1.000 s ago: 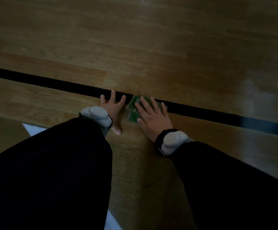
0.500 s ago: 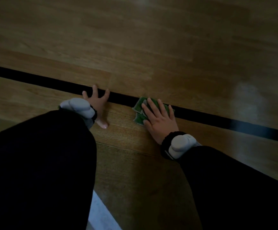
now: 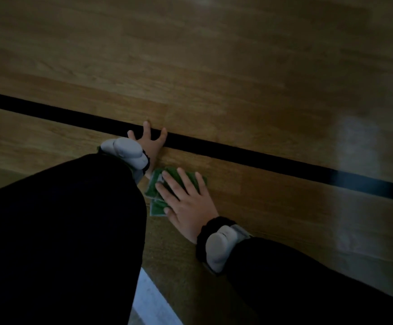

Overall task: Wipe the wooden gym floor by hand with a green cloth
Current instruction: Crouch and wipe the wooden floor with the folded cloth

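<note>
**Cloth pressed flat, wiping stroke in hand**

Head view: the right hand (image 3: 186, 205) lies with straight fingers flat on the folded green cloth (image 3: 158, 191), pressing it to the wooden gym floor (image 3: 237, 66) just on the near side of the black line (image 3: 237, 153). The left hand (image 3: 149, 141) is spread, grasping nothing, its fingertips on that line and its thumb hidden behind the wrist device; it seems to prop the body. Both sleeves are dark. A white stripe (image 3: 151, 299) shows at the bottom edge.

The wiping stroke looks under way. The next move calls for steady downward pressure as the cloth slides onto unwiped boards, so it does not bunch or slip out.
</note>
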Motion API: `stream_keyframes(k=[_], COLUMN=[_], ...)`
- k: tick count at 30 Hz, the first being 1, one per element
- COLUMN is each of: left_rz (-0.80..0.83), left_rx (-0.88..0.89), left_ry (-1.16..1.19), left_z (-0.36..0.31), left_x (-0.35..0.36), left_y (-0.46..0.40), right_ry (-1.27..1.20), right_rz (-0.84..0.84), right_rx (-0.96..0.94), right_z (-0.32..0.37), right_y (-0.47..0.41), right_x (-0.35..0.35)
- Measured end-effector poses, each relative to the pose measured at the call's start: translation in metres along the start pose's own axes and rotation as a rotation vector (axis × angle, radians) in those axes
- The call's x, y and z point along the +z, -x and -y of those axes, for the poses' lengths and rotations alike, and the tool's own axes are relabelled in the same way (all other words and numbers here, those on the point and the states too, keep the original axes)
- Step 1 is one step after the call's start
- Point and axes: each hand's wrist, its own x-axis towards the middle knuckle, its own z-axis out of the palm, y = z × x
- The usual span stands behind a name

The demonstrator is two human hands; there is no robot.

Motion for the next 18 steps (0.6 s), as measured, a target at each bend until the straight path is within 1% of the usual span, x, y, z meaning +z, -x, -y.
stream_keyframes(k=[3,6,9,11,18], left_rz=[-0.037,0.010,0.070,0.081,0.121], left_rx=[-0.021,-0.031,0.003,0.013,0.051], left_ry=[0.005,0.058,0.057,0.046,0.117], left_z=[0.000,0.001,0.003,0.006,0.011], left_x=[0.003,0.002,-0.001,-0.001,-0.007], left_y=[-0.002,-0.002,-0.002,-0.003,-0.004], right_ry=[0.034,0.064,0.063,0.061,-0.071], right_rz=[0.027,0.036,0.035,0.022,-0.074], right_rx=[-0.029,-0.027,0.109,0.200,0.563], right_z=[-0.011,-0.025,-0.044,-0.063,-0.159], right_y=[-0.004,-0.012,-0.033,-0.049,-0.068], right_x=[0.001,-0.008,-0.023,-0.035,-0.073])
